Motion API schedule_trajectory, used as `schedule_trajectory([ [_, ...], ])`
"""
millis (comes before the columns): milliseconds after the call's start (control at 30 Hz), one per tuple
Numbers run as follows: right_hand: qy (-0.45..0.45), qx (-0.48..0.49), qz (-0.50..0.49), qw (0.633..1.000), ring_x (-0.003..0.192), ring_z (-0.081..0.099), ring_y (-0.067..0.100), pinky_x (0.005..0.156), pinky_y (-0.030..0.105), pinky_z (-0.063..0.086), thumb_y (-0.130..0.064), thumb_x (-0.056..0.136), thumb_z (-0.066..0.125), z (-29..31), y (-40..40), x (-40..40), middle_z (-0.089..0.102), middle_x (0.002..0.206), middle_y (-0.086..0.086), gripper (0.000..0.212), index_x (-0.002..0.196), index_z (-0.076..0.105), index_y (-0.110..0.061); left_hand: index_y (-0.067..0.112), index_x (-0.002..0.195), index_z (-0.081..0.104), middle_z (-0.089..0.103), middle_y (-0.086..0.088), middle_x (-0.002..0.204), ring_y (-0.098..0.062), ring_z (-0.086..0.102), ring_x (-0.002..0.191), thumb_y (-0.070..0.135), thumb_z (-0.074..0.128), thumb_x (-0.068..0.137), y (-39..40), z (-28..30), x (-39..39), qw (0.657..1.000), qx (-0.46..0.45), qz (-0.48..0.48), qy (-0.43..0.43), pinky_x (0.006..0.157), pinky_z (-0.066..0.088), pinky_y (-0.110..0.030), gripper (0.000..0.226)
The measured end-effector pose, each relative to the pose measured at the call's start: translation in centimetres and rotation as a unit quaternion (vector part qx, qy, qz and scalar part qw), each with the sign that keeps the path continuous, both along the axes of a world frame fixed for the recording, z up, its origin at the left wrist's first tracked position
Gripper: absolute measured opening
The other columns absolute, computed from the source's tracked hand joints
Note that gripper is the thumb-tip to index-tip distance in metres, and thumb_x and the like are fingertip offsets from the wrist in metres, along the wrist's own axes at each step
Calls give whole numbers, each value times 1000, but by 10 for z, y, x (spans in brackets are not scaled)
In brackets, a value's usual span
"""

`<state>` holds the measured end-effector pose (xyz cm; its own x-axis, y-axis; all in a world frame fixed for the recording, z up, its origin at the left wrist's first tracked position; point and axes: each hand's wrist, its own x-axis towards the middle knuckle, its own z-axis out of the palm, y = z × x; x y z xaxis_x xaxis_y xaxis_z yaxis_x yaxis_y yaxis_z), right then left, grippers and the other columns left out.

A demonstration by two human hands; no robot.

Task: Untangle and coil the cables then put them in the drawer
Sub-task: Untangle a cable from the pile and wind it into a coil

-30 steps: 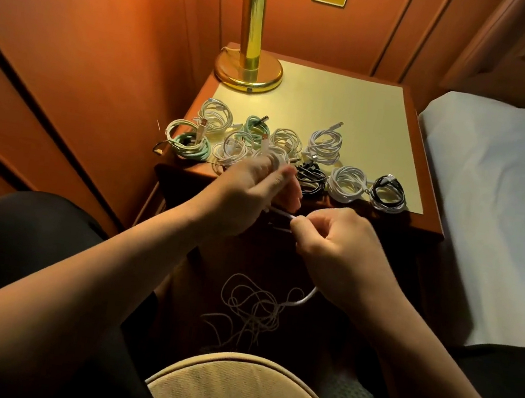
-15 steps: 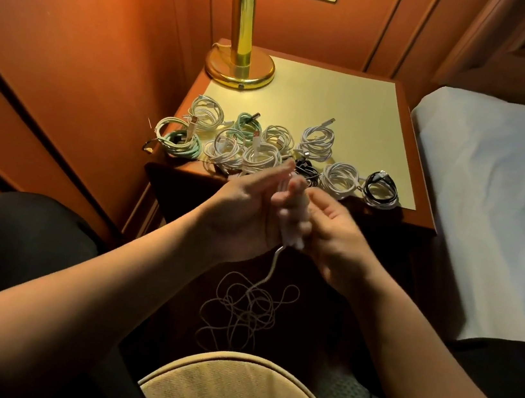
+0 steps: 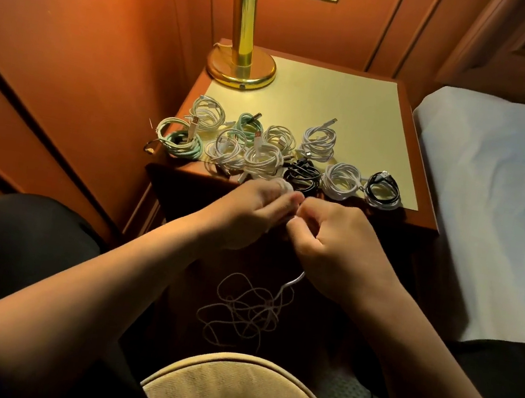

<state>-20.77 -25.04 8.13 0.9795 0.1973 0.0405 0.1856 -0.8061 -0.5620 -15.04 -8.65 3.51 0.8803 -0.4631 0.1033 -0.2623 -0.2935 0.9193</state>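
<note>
From the head camera, most of the work looks done: about ten coiled cables (image 3: 263,145), white, teal and black, lie in two rows along the near edge of the table (image 3: 351,110), beside the brass lamp base (image 3: 241,68). One white cable (image 3: 248,311) is not yet coiled; its loose tangle hangs below the hands in front of the table. No drawer is seen open, so stowing appears not yet begun. The left hand (image 3: 246,211) has its fingers (image 3: 284,188) together with white loops wound round their tips. The right hand (image 3: 338,246) has its fingers curled, pinching the same cable close to the left hand, and the strand trails from under it down to the tangle.
</note>
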Motion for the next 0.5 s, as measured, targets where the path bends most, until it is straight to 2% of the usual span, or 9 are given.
schedule_trajectory([
  [67, -100, 21, 56, 993, 73, 60, 14, 64, 34, 50, -21, 102, 57, -6, -9, 3, 65, 83, -4, 10, 98, 64, -16, 18, 61, 60, 54, 3, 54, -14, 50, 51, 40, 39, 108, -4, 5, -3, 992, -46, -37, 112, 51, 39, -31, 56],
  [100, -139, 27, 78, 987, 74, 61, 10, 67, 29, 54, -16, 102, 60, -9, -13, 6, 65, 87, -5, 9, 109, 63, -14, 20, 56, 58, 50, 0, 51, -20, 46, 47, 47, 36, 108, -5, 9, -3, 980, -70, -44, 180, 48, 37, -30, 63],
  [133, -164, 34, 90, 982, 74, 61, 5, 67, 20, 54, -13, 100, 63, -13, -16, 9, 64, 88, -7, 19, 119, 60, -13, 19, 53, 57, 45, -4, 49, -22, 42, 45, 52, 32, 108, -4, 12, -2, 966, -84, -52, 238, 47, 37, -29, 69],
  [200, -181, 67, 91, 977, 73, 63, 0, 63, 16, 54, -13, 98, 67, -18, -23, 16, 62, 87, -8, 30, 126, 56, -13, 15, 56, 51, 36, -2, 48, -17, 35, 43, 52, 29, 108, 2, 18, -1, 934, -114, -95, 325, 46, 36, -26, 68],
  [233, -166, 99, 90, 977, 72, 64, 3, 61, 19, 55, -14, 98, 68, -19, -24, 20, 63, 86, -6, 28, 123, 56, -12, 14, 59, 48, 33, 1, 49, -14, 32, 43, 50, 30, 107, 5, 20, 0, 912, -145, -126, 362, 46, 35, -26, 63],
  [300, -62, 234, 89, 966, 67, 64, 16, 58, 28, 53, -17, 99, 67, -23, -24, 26, 63, 80, 2, 22, 115, 54, -9, 16, 65, 46, 31, 6, 49, -8, 30, 42, 46, 37, 105, 10, 23, 0, 859, -207, -177, 434, 46, 34, -23, 51],
  [367, 57, 399, 63, 913, 63, 56, 25, 60, 36, 48, -22, 96, 66, -28, -19, 32, 59, 73, 9, 24, 107, 49, -9, 17, 67, 45, 31, 9, 51, -5, 28, 43, 42, 37, 106, 12, 25, -2, 782, -294, -220, 505, 45, 33, -20, 46],
  [433, 148, 498, 23, 854, 58, 48, 15, 59, 31, 42, -28, 100, 60, -32, -13, 39, 51, 65, 1, 18, 100, 49, -13, 17, 72, 46, 29, 10, 54, -5, 27, 46, 40, 33, 109, 9, 28, -5, 691, -409, -238, 546, 48, 34, -21, 46],
  [500, 225, 497, -17, 838, 52, 41, 9, 57, 29, 33, -28, 108, 49, -37, -6, 43, 42, 59, -6, 23, 90, 51, -14, 14, 77, 52, 37, 8, 58, -7, 36, 51, 39, 35, 110, 3, 35, -6, 632, -516, -190, 546, 55, 42, -23, 44],
])
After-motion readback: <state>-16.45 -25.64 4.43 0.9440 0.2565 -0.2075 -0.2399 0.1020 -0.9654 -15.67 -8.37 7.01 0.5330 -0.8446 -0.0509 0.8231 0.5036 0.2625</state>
